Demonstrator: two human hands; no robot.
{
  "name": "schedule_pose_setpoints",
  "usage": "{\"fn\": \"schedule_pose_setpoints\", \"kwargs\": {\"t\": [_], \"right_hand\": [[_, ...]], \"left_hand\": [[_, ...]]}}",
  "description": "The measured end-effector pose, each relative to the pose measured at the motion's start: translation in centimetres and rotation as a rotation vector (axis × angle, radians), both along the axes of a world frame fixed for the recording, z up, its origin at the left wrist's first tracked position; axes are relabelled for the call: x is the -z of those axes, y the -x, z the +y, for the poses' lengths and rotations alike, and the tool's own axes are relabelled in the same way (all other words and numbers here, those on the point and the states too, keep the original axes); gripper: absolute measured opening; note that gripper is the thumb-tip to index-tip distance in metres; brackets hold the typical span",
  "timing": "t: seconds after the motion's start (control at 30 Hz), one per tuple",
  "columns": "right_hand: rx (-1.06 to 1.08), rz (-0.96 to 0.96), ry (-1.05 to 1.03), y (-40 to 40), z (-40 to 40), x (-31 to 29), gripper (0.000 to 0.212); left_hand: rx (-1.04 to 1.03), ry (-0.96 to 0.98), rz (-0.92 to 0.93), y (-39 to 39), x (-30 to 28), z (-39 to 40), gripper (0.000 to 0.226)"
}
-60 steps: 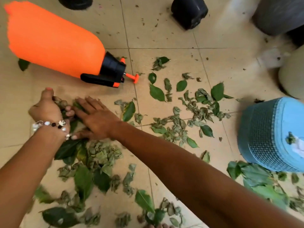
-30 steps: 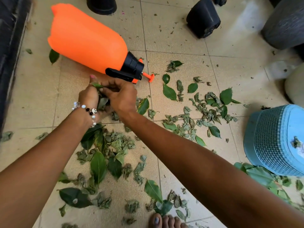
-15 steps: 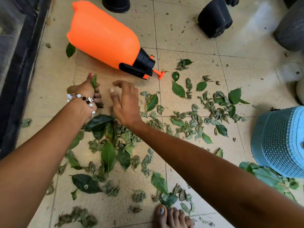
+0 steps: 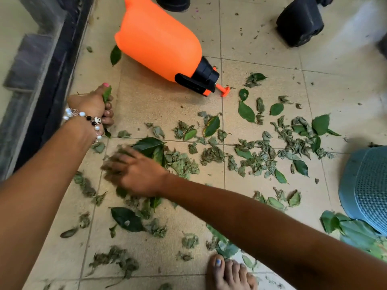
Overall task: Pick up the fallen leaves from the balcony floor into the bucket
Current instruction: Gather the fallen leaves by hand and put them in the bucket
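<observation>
Green and dried leaves (image 4: 261, 158) lie scattered over the beige floor tiles. My left hand (image 4: 94, 105), with a bead bracelet at the wrist, grips a bunch of leaves in its fist at the left. My right hand (image 4: 134, 172) reaches across onto a heap of leaves (image 4: 178, 162) in the middle; it is blurred, its fingers lie on dried leaves, and whether they hold any I cannot tell. The blue mesh-sided bucket (image 4: 368, 187) lies at the right edge, away from both hands.
An orange sprayer bottle (image 4: 161, 45) lies on its side beyond the hands. Black pots (image 4: 299, 19) stand at the back. A dark sill (image 4: 41, 80) runs along the left. A bare foot (image 4: 228, 273) rests at the bottom edge.
My right hand has dropped from beside my left hand down onto the leaf heap nearer me. My left hand keeps its bunch of leaves. The view has shifted left.
</observation>
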State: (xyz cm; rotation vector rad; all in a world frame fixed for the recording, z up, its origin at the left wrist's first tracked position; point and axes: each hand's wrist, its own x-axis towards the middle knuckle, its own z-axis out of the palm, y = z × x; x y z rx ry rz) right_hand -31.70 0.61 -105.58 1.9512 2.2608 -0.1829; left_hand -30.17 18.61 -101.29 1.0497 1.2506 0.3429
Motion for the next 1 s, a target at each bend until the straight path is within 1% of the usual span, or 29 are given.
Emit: {"fn": "schedule_pose_setpoints", "kwargs": {"t": [0.07,0.13,0.17,0.23,0.27,0.3,0.33,0.37,0.4,0.5,0.53,0.57,0.6,0.63,0.67,0.7,0.73,0.77,0.8,0.83,0.87,0.9,0.93,0.97,1.0], "right_hand": [[0.192,0.009,-0.028,-2.3,-0.3,-0.6,0.039],[0.381,-0.029,-0.043,-3.3,-0.1,-1.5,0.028],[0.434,-0.039,-0.069,-2.9,0.2,-1.8,0.024],[0.424,0.016,-0.192,-0.8,1.2,-2.5,0.021],[0.383,0.091,-0.203,0.7,1.6,-2.8,0.022],[0.284,0.175,-0.185,2.6,1.9,-2.6,0.027],[0.148,0.217,-0.113,4.4,2.2,-2.7,0.036],[-0.020,0.197,-0.043,6.1,2.5,-2.6,0.046],[-0.169,0.130,0.019,7.5,2.8,-2.1,0.052],[-0.483,-0.013,0.231,10.5,2.2,0.0,0.057],[-0.522,-0.033,0.211,10.7,1.6,-0.7,0.056],[-0.618,-0.097,0.120,10.5,0.6,-1.5,0.055],[-0.794,-0.226,-0.003,9.9,-0.3,-2.6,0.055],[-0.907,-0.302,-0.115,9.4,-0.7,-3.4,0.056],[-0.938,-0.356,-0.233,8.5,-0.4,-3.5,0.053],[-0.777,-0.304,-0.301,7.7,0.5,-2.4,0.047],[-0.574,-0.142,-0.196,7.2,1.3,-1.3,0.036],[-0.475,0.030,-0.041,7.1,1.9,0.0,0.028],[-0.400,0.045,-0.064,7.2,2.7,1.6,0.019],[-0.260,0.022,-0.059,7.1,3.2,2.5,0.011],[-0.190,-0.026,-0.106,6.3,3.6,1.2,0.010],[-0.167,0.026,-0.097,6.2,3.4,0.4,0.014],[-0.175,0.172,-0.062,6.7,3.4,-0.5,0.022],[-0.250,0.186,-0.125,8.0,3.5,-0.9,0.029],[-0.392,0.214,-0.130,9.7,3.4,-0.6,0.035]], "left_hand": [[-0.016,-0.016,-0.033,0.6,-0.6,-0.4,0.036],[-0.037,0.008,-0.010,1.4,-0.4,0.3,0.035],[-0.036,0.002,0.004,1.6,-0.7,0.6,0.035],[-0.023,-0.003,0.013,1.7,-1.1,1.0,0.035],[-0.007,-0.018,0.018,1.7,-1.2,1.0,0.035],[0.004,-0.031,0.020,1.6,-1.4,0.7,0.035],[0.014,-0.040,0.021,1.5,-1.4,0.6,0.035],[0.032,-0.039,0.024,1.4,-1.3,0.4,0.036],[0.044,-0.035,0.029,1.4,-1.3,0.2,0.036],[0.063,-0.026,0.026,1.4,-1.4,-0.5,0.037],[0.069,-0.026,0.024,1.6,-1.3,-0.6,0.037],[0.077,-0.020,0.024,1.7,-1.4,-0.7,0.037],[0.080,-0.012,0.024,2.0,-1.5,-0.7,0.038],[0.084,0.000,0.020,2.2,-1.5,-0.6,0.038],[0.083,0.013,0.013,2.4,-1.5,-0.5,0.038],[0.078,0.022,0.012,2.8,-1.6,-0.4,0.038],[0.075,0.028,0.009,3.1,-1.7,-0.3,0.038],[0.073,0.028,0.009,3.5,-1.7,-0.1,0.038],[0.075,0.028,0.007,3.9,-1.7,0.0,0.038],[0.077,0.026,0.008,4.2,-1.8,0.1,0.037],[0.076,0.017,0.010,4.6,-1.9,0.3,0.037],[0.076,0.005,0.013,4.9,-1.9,0.5,0.037],[0.078,-0.009,0.019,5.2,-2.0,0.7,0.037],[0.082,-0.019,0.022,5.4,-2.1,0.8,0.037],[0.085,-0.021,0.023,5.6,-2.1,0.9,0.037]]}}
